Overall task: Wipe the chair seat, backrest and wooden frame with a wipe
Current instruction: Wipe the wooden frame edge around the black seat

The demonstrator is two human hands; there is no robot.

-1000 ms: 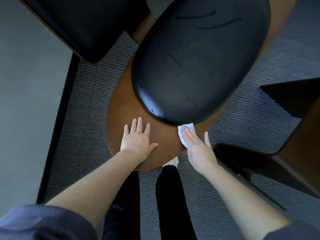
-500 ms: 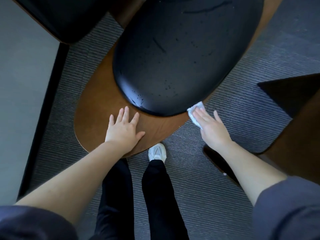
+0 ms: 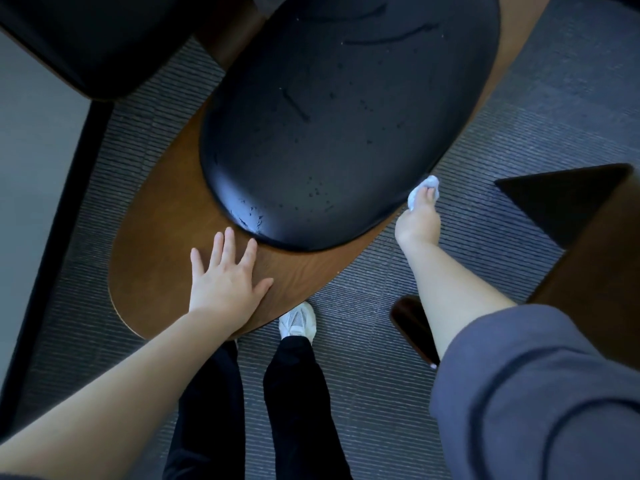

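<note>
Hands are busy on a chair seen from above. Its black oval padded cushion (image 3: 346, 116) sits on a brown curved wooden frame (image 3: 156, 254). The cushion has small pale specks and a few thin lines on it.

The left hand (image 3: 225, 282) lies flat on the bare wood, just below the near edge of the cushion. Its fingers (image 3: 228, 244) are straight and spread apart, and the thumb points out to the side. The fingertips almost reach the cushion.

The right hand (image 3: 417, 220) is at the right edge of the chair, where the cushion meets the wood. Its fingers are curled round a small white wipe (image 3: 431, 183) and pinch it tight. The wipe is bunched up and touches the rim of the chair there. Part of it is hidden by the fingers.

A grey sleeve (image 3: 536, 393) covers the right upper arm. Below the chair are two legs in black trousers (image 3: 294, 393) and one white shoe (image 3: 298, 322) on a grey striped carpet (image 3: 363, 341).

Another chair with a black cushion (image 3: 86, 39) stands at the top left, close to the first one. A dark brown wooden chair (image 3: 588, 254) stands at the right, apart from the right hand.
</note>
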